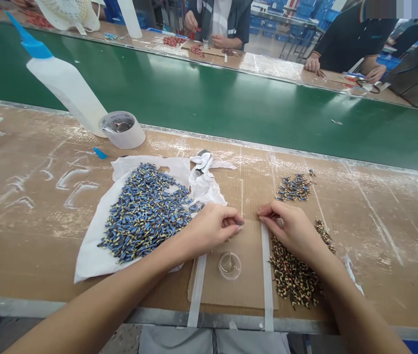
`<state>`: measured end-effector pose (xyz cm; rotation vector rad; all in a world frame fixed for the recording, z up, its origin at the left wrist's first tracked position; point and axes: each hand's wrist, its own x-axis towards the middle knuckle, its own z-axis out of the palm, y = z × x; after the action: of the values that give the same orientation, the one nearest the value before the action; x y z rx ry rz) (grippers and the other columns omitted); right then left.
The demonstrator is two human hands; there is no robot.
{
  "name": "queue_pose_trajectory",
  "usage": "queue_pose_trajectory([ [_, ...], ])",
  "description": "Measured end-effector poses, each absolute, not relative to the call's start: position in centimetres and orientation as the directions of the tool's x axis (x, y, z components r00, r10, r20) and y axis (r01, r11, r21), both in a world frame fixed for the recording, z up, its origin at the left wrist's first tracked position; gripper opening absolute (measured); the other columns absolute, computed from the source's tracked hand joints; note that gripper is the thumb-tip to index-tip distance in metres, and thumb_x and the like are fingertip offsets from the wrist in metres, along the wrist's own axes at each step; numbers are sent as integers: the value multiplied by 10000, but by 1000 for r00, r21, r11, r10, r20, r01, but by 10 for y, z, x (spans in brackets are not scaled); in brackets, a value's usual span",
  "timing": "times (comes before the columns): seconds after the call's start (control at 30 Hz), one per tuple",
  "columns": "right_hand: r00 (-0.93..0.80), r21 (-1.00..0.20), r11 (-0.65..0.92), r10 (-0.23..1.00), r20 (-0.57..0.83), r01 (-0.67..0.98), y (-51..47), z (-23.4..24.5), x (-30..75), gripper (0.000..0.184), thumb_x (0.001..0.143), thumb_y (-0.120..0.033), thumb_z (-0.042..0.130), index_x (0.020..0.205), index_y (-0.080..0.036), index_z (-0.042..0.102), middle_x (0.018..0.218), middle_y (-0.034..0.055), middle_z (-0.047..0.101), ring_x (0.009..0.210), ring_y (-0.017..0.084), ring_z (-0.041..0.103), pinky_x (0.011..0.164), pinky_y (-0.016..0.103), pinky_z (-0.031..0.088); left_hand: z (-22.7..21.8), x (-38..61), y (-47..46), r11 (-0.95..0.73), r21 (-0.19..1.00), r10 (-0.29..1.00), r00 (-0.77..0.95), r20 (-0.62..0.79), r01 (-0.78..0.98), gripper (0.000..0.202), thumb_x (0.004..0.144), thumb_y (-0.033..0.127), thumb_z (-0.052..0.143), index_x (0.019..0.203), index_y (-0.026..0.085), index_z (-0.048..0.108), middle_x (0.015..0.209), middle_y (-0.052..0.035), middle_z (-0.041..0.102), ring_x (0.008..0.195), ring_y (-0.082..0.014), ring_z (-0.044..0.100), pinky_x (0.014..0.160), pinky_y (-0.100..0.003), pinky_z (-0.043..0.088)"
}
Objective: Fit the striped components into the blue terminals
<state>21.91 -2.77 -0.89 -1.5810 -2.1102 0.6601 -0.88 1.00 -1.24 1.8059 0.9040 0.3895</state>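
The left hand [214, 223] is near the middle of the frame, its fingers pinching 1 small blue piece [240, 223] above a cardboard sheet [246, 292]; the right hand [293, 223], just right of centre, has its thumb and index fingertips brought together, though whether anything tiny sits between them cannot be told; the 2 hands are apart, with a narrow gap between their fingertips. Below the left hand, in the lower middle of the frame, a small clear cup [230, 266] stands on the cardboard sheet, which has a strip of pale tape [267, 275] along its right side; left of centre, a large pile of blue-and-yellow pieces [146, 211] lies on a white sheet [91, 255], a crumpled white cloth [205, 182] at its upper right; right of the cardboard, partly under the right forearm, is a pile of black-and-cream pieces [297, 275], and above it a smaller blue-and-dark cluster [294, 188] lies on the brown desk [28, 196]. In the upper left, a white bottle [69, 88] with a blue nozzle leans beside a tape roll [131, 135]; a green band [194, 88] crosses the upper frame; beyond it, 2 people have their hands near small items.
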Motion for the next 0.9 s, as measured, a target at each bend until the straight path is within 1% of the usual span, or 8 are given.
queue_pose_trajectory([
  [0.1,-223,-644,206,973,56,737,-28,-10,218,84,894,-196,542,893,-174,623,850,54,663,776,189,615,720,339,475,-13,-9,9,-185,899,737,661,-141,397,222,839,212,563,985,124,707,759,-53,691,674,-130,596,647,-252,452],
  [0.3,-222,-793,156,975,26,589,-32,-9,211,123,900,-212,538,908,-180,657,829,51,657,759,178,620,667,313,489,-8,-11,9,-198,891,762,636,-122,408,258,859,222,538,1030,132,709,800,-65,704,670,-132,600,640,-255,458],
  [0.37,-231,-822,137,973,7,552,-33,-9,210,146,901,-213,538,944,-190,675,873,59,683,810,189,640,712,333,504,-4,-12,9,-210,888,764,635,-112,409,238,855,220,546,1001,132,713,763,-54,695,656,-128,592,625,-245,450],
  [0.47,-234,-904,54,971,-51,424,-35,-7,209,192,902,-244,557,1058,-201,660,976,73,712,906,201,667,811,368,524,0,-12,9,-226,887,760,643,-98,403,199,852,213,555,945,136,713,703,-31,674,628,-118,572,609,-235,433],
  [0.57,-225,-941,12,972,-69,338,-36,-5,209,228,892,-277,582,1096,-203,652,1016,81,712,934,208,668,835,381,533,0,-12,9,-249,885,767,638,-67,393,182,854,211,558,926,143,711,714,-27,672,641,-117,568,619,-236,427],
  [0.67,-208,-940,38,977,-35,339,-36,-2,208,177,883,-285,596,1009,-202,689,947,70,707,868,196,652,762,349,536,1,-12,10,-315,868,771,637,-2,383,169,853,199,568,917,156,718,781,-35,683,699,-127,580,654,-245,430],
  [0.8,-168,-967,22,985,-22,253,-36,-3,204,122,873,-282,616,911,-197,696,796,34,676,737,153,615,687,300,516,4,-11,10,-382,846,763,643,62,371,190,856,151,559,941,172,727,842,-40,691,758,-133,593,691,-254,435],
  [0.9,-154,-976,-21,987,-55,218,-36,-4,199,137,868,-286,622,925,-190,700,730,17,655,686,138,598,668,290,513,6,-9,8,-377,850,772,632,68,368,199,852,138,562,963,166,725,871,-47,699,798,-142,603,722,-266,451],
])
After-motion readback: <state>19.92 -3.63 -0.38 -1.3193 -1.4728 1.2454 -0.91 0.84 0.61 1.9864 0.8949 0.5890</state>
